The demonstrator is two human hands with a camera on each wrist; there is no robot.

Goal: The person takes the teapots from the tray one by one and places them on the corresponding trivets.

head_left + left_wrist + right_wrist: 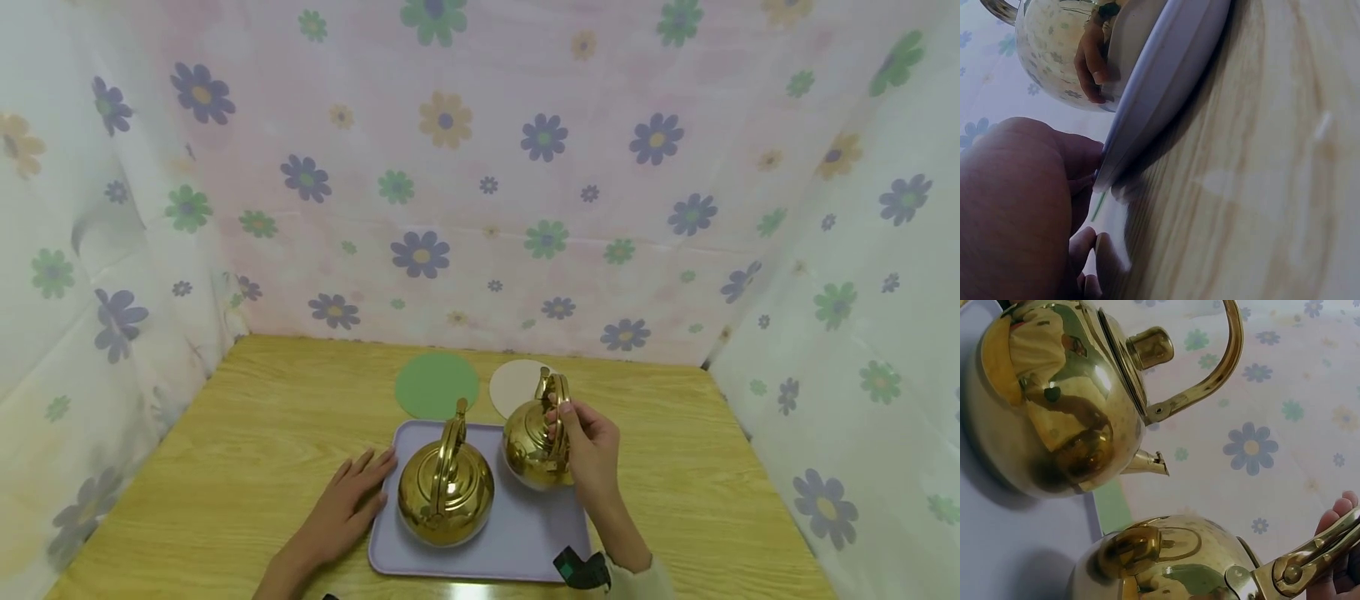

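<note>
Right hand grips one brass-coloured kettle; a second stands close by

The right-hand kettle [528, 450] is over the far right part of the lilac tray [525, 546], its spout side overlapping the cream round mat [513, 385]. The right hand [596, 442] has its fingers and thumb closed round the arched handle [1294, 573]; I cannot tell whether the base clears the tray. Were it carried low, its base might catch the rim; swung left, it could knock the left-hand kettle [447, 493], upright on the tray. A loose hold might let the body tip under the handle. The left hand [348, 508], fingers fairly straight, touches the tray's left rim; light contact could let the tray skid on the wooden table [300, 417]. Beyond lies a green round mat [435, 383].
</note>
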